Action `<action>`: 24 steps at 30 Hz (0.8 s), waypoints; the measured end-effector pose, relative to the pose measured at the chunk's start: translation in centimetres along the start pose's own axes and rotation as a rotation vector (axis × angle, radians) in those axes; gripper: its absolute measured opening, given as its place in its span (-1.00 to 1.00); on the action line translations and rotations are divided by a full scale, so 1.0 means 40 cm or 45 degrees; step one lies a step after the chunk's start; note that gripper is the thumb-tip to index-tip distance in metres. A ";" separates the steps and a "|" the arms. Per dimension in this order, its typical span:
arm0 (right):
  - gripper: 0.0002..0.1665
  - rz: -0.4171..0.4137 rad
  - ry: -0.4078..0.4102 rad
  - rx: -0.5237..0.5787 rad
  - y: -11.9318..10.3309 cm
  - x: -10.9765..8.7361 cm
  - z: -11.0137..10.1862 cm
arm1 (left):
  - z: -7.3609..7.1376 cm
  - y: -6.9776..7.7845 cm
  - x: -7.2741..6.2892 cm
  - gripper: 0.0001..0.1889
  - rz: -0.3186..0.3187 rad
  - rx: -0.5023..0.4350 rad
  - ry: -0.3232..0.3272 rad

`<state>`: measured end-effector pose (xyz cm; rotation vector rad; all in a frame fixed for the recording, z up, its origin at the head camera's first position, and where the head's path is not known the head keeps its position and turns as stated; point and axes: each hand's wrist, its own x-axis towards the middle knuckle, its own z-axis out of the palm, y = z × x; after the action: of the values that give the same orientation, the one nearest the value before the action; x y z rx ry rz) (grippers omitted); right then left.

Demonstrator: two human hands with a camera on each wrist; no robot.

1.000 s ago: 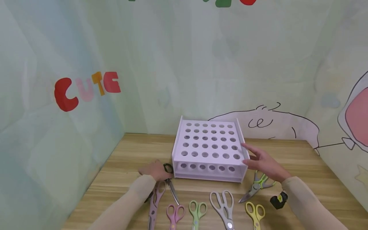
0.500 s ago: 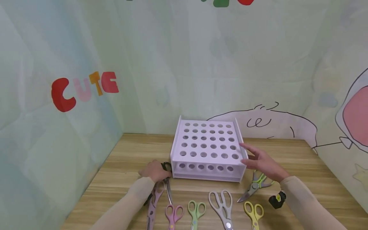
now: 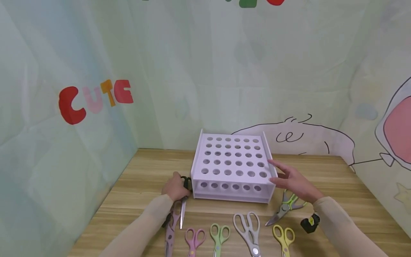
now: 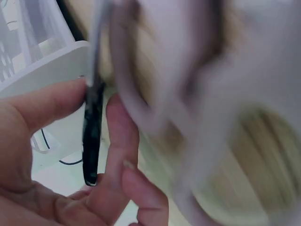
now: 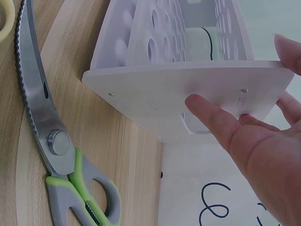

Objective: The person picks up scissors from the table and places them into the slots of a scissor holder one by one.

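Note:
My left hand (image 3: 174,187) pinches the black handle of a pair of scissors (image 3: 183,210) just left of a white rack (image 3: 232,180). The blades point toward me. In the left wrist view, thumb and finger press on either side of the black handle (image 4: 93,136), seen edge-on. The rack has rows of round holes in its top board and a second holed board below. My right hand (image 3: 297,184) spreads its fingers against the rack's right side panel (image 5: 150,94), with a fingertip at the panel's upper edge.
Purple shears (image 3: 171,232) lie below my left hand. Along the front are pink scissors (image 3: 194,241), green scissors (image 3: 219,237), grey scissors (image 3: 248,232) and yellow scissors (image 3: 284,239). Grey-green kitchen shears (image 3: 285,207) lie under my right forearm. A printed curtain (image 3: 224,78) hangs behind the table.
My left hand has risen slightly and moved away from me with the black-handled scissors. Their blades have swung left, from slanting right to nearly straight. My right hand stays at the rack.

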<state>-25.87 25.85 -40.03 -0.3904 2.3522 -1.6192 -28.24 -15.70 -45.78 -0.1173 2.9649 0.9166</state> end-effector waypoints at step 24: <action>-0.12 0.010 0.012 -0.058 0.010 0.004 0.000 | -0.010 -0.037 0.030 -0.10 -0.054 -0.594 -0.164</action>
<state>-26.06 25.94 -40.42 -0.3833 2.3978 -1.5701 -29.30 -17.20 -46.34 -0.1263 2.5680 1.5257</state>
